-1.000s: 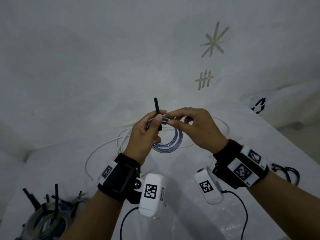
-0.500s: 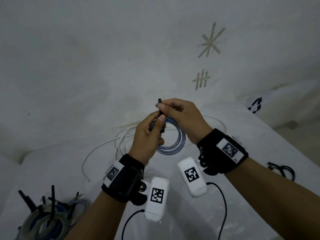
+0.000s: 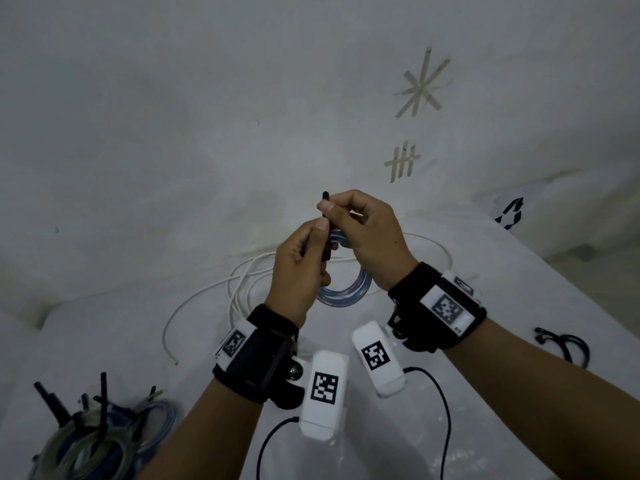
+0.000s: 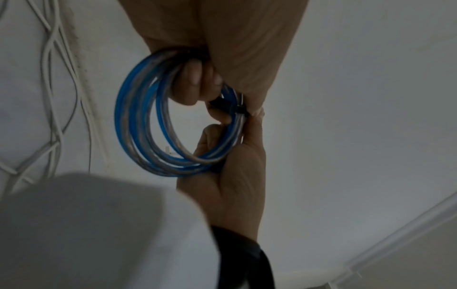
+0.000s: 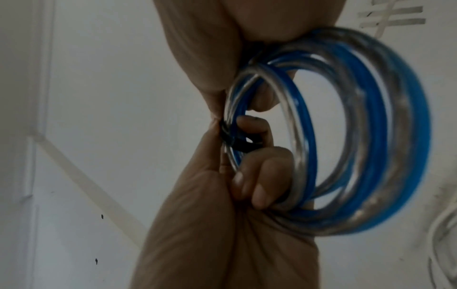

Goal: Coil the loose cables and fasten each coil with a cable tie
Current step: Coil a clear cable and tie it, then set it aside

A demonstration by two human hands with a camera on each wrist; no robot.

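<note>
From the head view, we are holding the blue coil up over the table; our left hand is gripping it while our right hand is pinching the black cable tie.

From the left wrist, our fingers are curling through the coil beside the tie.

From the right wrist, our fingers are clasping the strands.
</note>
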